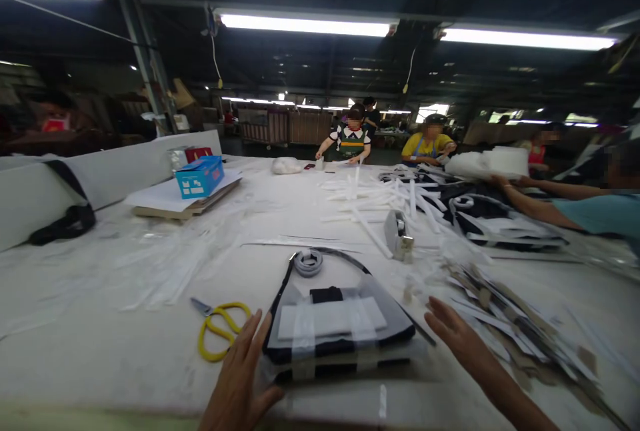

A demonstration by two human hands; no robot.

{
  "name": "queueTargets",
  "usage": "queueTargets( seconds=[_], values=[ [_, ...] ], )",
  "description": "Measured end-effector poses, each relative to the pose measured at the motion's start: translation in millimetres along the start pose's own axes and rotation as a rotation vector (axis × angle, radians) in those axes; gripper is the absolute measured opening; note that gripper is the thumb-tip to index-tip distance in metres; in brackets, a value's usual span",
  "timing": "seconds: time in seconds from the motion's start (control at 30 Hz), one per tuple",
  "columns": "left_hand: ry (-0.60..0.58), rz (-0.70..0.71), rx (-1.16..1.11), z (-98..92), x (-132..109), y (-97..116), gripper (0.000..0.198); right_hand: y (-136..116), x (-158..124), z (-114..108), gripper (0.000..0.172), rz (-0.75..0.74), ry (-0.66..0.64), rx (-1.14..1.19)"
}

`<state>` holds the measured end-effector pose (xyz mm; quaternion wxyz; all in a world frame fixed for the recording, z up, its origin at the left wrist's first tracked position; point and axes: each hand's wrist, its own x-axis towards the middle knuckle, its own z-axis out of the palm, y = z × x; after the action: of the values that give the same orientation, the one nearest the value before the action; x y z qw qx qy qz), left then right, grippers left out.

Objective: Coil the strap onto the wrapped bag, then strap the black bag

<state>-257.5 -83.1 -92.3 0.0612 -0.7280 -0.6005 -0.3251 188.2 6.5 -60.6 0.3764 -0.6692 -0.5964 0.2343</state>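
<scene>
at the left of the pale desk [125,364], yellow-handled scissors [216,311] lie with blades slightly parted, used by neither hand. the left hand [239,377] comes next, its fingers spread and thumb apart, gripping nothing visible — right beside the bag's left edge, though whether it touches i cannot tell. the black-and-grey bag [335,345] lies flat between the hands, and much looks done on it: a white pad [327,319] sits under two clear bands [303,331], and a grey coil [309,272] is rolled up near its top. whether anything is left to fix there does not show. beyond lie loose white strips [370,221] and a tape dispenser [399,237]. the right hand [460,334] hangs open and empty — just clear of the bag, near a heap of scraps [515,314].
</scene>
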Motion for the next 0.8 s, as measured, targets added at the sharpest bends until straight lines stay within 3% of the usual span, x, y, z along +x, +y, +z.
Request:
queueTargets(
  seconds=[0.2,0.37,0.5,0.6,0.7,0.8],
  values=[
    [-0.072,0.297,0.214,-5.7,25.4,23.5,0.102,-66.3,-13.5,8.4,0.066,-0.38,-0.187,-0.232],
    [-0.156,0.286,0.22,5.8,29.7,21.0,0.108,-91.9,-12.9,32.3,0.06,-0.407,-0.431,-0.353],
    [-0.216,0.28,0.176,7.8,24.4,22.8,0.108,-75.4,-8.0,36.7,0.062,-0.304,-0.412,-0.249],
    [-0.167,0.211,0.18,14.8,17.6,22.4,0.114,-51.1,6.4,28.3,0.066,-0.169,-0.227,-0.141],
    [-0.074,0.077,0.189,28.7,6.8,8.0,0.12,-20.2,15.9,19.9,0.065,-0.043,-0.083,-0.111],
    [-0.04,0.009,0.118,42.7,-3.7,-18.7,0.128,6.9,7.6,21.1,0.053,-0.149,0.026,-0.081]
  ],
)
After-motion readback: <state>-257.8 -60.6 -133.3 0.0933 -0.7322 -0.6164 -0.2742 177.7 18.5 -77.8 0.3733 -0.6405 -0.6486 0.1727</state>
